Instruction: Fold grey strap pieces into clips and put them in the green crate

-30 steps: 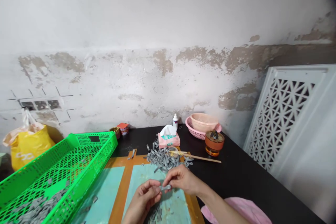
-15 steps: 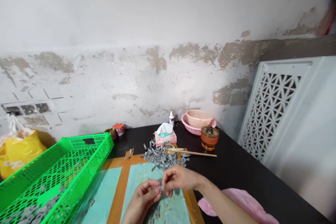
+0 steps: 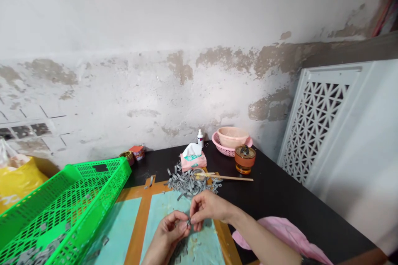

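My left hand pinches a small grey strip piece between thumb and forefinger, above the taped turquoise sheet. From the right, my right hand meets it, thumb and fingers closed at the same piece; how much of it they grip is hidden. Just beyond the hands lies a heap of grey strips, with a small round dish and a thin wooden stick resting on it. More grey pieces lie under my left hand, partly covered.
To the left, a green plastic crate holds grey pieces. Behind the heap stand a tissue pack, a white bottle, pink basins and a lidded glass jar. A pink cloth lies by my right forearm.
The view has turned slightly to the right, so things sit a little further left. Both hands stay together at the small grey piece, the right fingers having shifted slightly around it.
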`<action>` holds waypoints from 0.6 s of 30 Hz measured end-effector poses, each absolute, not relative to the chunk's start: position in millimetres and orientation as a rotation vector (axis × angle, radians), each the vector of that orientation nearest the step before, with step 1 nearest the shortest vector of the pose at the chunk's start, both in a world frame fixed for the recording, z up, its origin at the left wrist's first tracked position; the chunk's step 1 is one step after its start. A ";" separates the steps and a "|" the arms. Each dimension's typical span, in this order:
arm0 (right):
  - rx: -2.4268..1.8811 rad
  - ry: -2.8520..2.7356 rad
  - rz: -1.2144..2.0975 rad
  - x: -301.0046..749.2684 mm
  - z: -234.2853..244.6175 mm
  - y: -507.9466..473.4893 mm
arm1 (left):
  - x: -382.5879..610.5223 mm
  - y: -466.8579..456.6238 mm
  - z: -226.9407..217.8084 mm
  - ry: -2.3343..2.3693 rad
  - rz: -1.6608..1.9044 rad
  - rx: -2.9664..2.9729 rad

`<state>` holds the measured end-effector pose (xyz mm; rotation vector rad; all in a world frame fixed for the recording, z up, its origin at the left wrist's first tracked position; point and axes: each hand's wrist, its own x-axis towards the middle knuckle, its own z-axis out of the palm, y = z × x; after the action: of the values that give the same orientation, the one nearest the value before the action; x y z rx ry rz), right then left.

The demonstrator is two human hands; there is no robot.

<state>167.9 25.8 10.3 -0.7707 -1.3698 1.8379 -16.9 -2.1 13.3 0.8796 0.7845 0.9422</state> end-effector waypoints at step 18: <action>-0.815 -1.418 1.683 162.6 5.3 26.3 | -20.0 2.3 5.9 0.768 0.923 0.772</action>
<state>162.6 26.3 5.3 -0.8147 -1.4177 1.6831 -20.0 2.3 5.9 0.7723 0.7676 0.9231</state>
